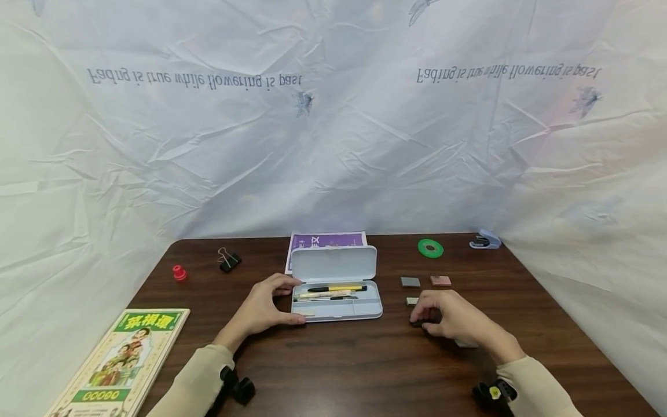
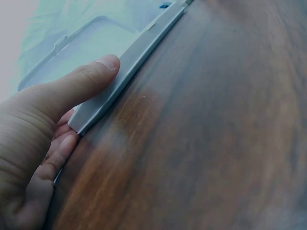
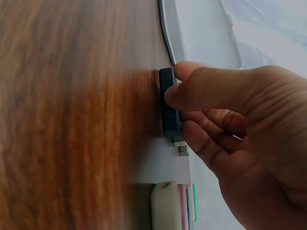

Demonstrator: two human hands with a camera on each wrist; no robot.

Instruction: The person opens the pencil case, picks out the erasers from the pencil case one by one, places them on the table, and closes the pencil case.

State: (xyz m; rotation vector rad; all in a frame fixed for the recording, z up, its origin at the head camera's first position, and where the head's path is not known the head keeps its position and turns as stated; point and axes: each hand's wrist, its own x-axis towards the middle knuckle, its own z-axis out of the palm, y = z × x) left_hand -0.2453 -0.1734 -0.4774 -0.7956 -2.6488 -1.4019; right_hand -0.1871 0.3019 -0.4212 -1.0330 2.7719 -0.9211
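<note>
A light grey pencil case (image 1: 333,313) lies on the table with its lid (image 1: 333,264) raised. Several pens (image 1: 341,288), one yellow and black, lie in its rear compartment. My left hand (image 1: 264,306) grips the left end of the case, thumb (image 2: 98,72) along the front edge and fingers behind the corner. To the right of the case, my right hand (image 1: 452,314) pinches a small black eraser (image 3: 170,117) between thumb and fingertips, low over the wood. Near this hand lie a grey eraser (image 1: 410,282), a pink one (image 1: 440,281) and a whitish one (image 3: 164,206).
A purple-covered book (image 1: 339,238) lies behind the case. Green tape (image 1: 430,248) and a blue stapler (image 1: 487,239) sit at the back right. A binder clip (image 1: 229,262), a red cap-like piece (image 1: 179,273) and a comic book (image 1: 125,353) are on the left.
</note>
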